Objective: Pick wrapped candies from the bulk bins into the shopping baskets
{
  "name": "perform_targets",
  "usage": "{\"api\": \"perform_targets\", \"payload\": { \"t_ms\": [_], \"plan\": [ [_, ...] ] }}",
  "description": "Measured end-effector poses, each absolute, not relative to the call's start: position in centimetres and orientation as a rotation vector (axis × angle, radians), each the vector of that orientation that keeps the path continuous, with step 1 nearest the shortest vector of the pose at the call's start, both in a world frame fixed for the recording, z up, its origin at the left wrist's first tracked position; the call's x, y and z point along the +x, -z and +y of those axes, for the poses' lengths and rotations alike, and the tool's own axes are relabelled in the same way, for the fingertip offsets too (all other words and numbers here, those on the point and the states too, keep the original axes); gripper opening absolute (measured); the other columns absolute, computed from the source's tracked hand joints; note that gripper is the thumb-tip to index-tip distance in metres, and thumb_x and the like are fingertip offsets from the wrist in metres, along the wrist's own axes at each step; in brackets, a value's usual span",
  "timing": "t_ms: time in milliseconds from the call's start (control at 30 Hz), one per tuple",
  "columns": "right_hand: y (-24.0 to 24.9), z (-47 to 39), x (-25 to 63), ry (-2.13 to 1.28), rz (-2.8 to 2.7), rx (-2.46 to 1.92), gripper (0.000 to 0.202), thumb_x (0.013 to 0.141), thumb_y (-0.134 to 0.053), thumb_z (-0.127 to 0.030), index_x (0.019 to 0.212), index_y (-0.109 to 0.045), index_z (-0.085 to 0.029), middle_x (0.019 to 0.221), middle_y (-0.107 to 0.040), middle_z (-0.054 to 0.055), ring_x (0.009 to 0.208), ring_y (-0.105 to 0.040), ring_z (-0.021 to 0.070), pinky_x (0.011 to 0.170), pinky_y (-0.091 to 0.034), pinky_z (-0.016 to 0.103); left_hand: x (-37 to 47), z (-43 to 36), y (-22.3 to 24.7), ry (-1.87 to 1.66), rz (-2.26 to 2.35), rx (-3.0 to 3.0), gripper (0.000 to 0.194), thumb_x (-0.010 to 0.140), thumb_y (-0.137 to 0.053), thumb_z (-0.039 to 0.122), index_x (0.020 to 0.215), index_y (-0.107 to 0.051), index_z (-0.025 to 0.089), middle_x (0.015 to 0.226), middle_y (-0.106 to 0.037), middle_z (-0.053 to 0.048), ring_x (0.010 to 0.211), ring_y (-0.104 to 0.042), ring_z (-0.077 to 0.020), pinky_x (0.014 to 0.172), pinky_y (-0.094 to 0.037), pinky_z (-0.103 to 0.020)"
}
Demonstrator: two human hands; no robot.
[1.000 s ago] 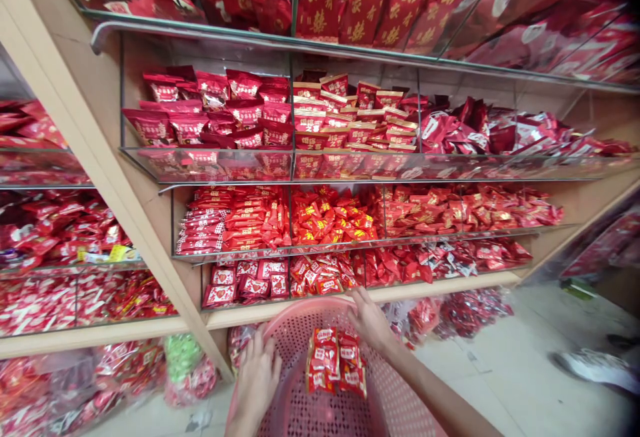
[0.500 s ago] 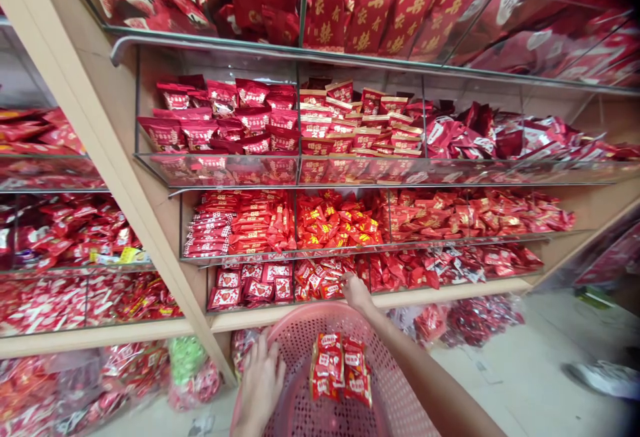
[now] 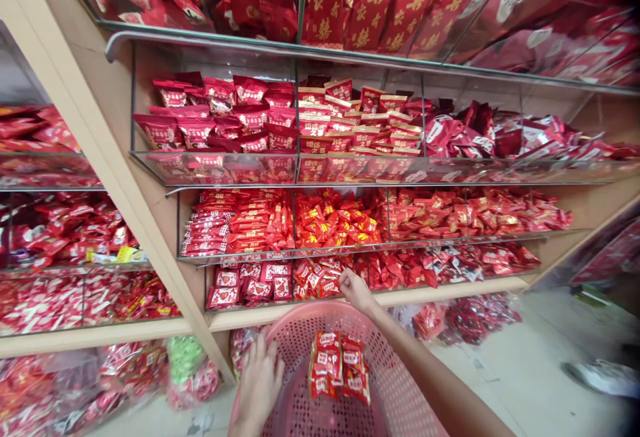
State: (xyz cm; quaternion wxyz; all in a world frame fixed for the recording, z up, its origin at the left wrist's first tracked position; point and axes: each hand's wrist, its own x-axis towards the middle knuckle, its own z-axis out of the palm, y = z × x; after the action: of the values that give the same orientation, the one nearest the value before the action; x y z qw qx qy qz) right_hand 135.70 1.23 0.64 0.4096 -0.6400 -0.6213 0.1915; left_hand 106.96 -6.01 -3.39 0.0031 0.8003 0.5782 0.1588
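Note:
A pink perforated plastic basket [image 3: 400, 384] sits low in front of me, its far rim close to the bottom shelf. Over its left rim lies my left hand [image 3: 260, 374], fingers bent around the edge and holding it. Several small red candy packets [image 3: 327, 364] with gold edges lie inside, roughly in two columns. My right hand [image 3: 354, 290] is above the far rim, fingers curled together at the bottom shelf's compartment of red-and-white packets [image 3: 317, 276]. What its fingertips pinch, if anything, is hidden.
Glass-fronted shelves [image 3: 240, 170] hold rows of red packets in divided compartments. A wooden post [image 3: 100, 150] separates another shelf unit on the left. Clear bags of packets [image 3: 470, 320] lie on the floor beneath. A shoe [image 3: 603, 378] shows at the right.
The view has shifted slightly. My right hand remains at the same compartment with its fingers curled. My left hand stays on the basket rim, and the packets inside look the same.

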Motion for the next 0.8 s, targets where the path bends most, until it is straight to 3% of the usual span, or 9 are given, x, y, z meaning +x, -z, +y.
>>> {"api": "perform_targets", "payload": {
  "t_ms": [167,333,567,800],
  "plan": [
    [-0.2,1.2,135.7,-0.645,-1.611,-1.517,0.020,0.067,-0.038,-0.013,0.078,-0.054,-0.019,0.058,-0.052,-0.003,0.051,-0.049,0.0114,0.052,-0.039,0.022,107.0,-5.9,3.3,-0.497,1.799,2.513,0.031,0.081,-0.036,0.020,0.101,-0.059,0.020,0.128,-0.041,-0.010,0.108,-0.044,-0.0226,0.090,-0.035,-0.037],
    [-0.7,0.9,135.7,-0.406,-1.809,-1.479,0.029,0.067,-0.041,-0.008,0.087,-0.058,-0.020,0.080,-0.059,0.001,0.071,-0.054,0.0131,0.067,-0.042,0.025,107.0,-5.9,3.3,-0.472,1.793,2.502,0.032,0.081,-0.035,0.021,0.102,-0.058,0.018,0.127,-0.040,-0.011,0.111,-0.042,-0.0225,0.092,-0.034,-0.038],
    [-3.4,-1.0,135.0,-0.213,-1.996,-1.599,0.022,0.083,-0.038,-0.021,0.093,-0.058,-0.024,0.094,-0.056,0.002,0.082,-0.053,0.0137,0.073,-0.040,0.024,106.9,-5.9,3.4,-0.509,1.786,2.506,0.030,0.081,-0.036,0.021,0.101,-0.058,0.018,0.128,-0.040,-0.009,0.112,-0.041,-0.0225,0.091,-0.034,-0.038],
    [-4.5,-1.6,133.8,-0.202,-1.622,-1.496,0.019,0.084,-0.039,-0.030,0.082,-0.055,-0.020,0.091,-0.054,0.006,0.088,-0.049,0.0169,0.081,-0.039,0.029,106.7,-5.7,3.9,-0.529,1.795,2.543,0.029,0.081,-0.037,0.021,0.101,-0.058,0.019,0.127,-0.041,-0.010,0.112,-0.042,-0.0227,0.091,-0.035,-0.038]
  ]
}}
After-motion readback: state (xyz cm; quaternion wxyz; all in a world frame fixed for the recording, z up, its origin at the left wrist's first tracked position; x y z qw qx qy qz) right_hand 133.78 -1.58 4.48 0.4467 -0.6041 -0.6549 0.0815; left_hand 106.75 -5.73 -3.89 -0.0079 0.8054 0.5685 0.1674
